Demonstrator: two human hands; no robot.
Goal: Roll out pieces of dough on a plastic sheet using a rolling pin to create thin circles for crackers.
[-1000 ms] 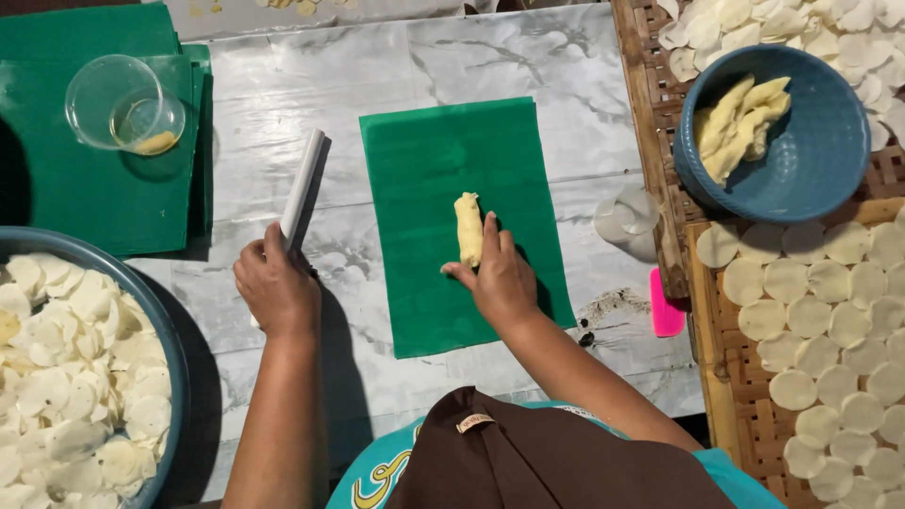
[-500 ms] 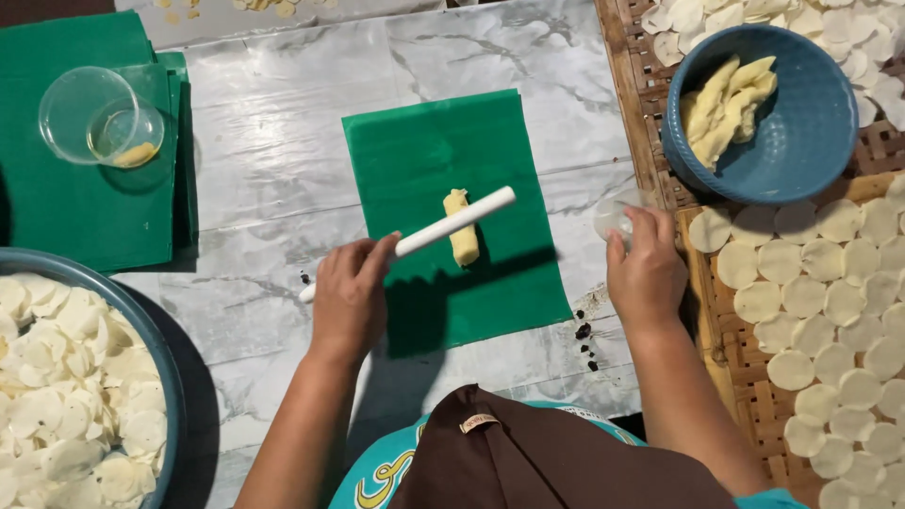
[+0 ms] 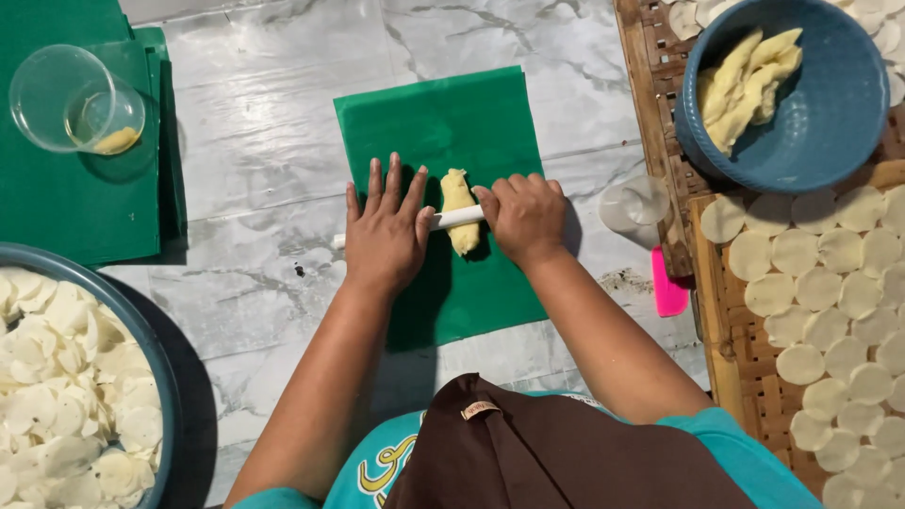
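Both hands now flat on white rod — over dough.

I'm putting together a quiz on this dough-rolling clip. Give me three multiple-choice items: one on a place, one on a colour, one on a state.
1. Where does the dough piece lie?
A. in the clear cup
B. on the green mat
C. on the woven tray

2. What colour is the bowl holding the dough strips?
A. blue
B. red
C. white

3. How do the hands meet the white roller?
A. both lifted off it
B. only one touches it
C. both press on it, one at each end

Answers:
1 B, the dough sits in the middle of the green mat.
2 A, its rim and wall are blue.
3 C, the left hand lies flat over one end and the right hand covers the other, with the roller across the dough.
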